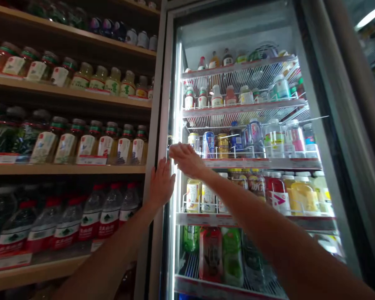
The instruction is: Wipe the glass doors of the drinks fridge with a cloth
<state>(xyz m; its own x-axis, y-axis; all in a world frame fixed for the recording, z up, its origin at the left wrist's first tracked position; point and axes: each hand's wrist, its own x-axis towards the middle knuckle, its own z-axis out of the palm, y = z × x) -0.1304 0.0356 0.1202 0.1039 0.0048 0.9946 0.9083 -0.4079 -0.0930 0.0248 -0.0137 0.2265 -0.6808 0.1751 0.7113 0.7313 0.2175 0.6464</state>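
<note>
A glass-door drinks fridge (170, 83) stands before me, lit inside and full of bottles and cans. My left hand (161, 183) lies flat with fingers spread against the fridge's left frame. My right hand (185, 158) reaches across to the left edge of the door, its fingers curled round the edge near a small handle (168, 151). Whether the door stands ajar I cannot tell. Just right of that hand stand several cans (208, 144) on a wire shelf.
Wooden shelves (65, 168) on the left hold rows of juice bottles (87, 143) and, lower down, red-capped water bottles (90, 214). The fridge's wire shelves carry mixed drinks on several levels. A dark door frame (340, 137) runs down the right.
</note>
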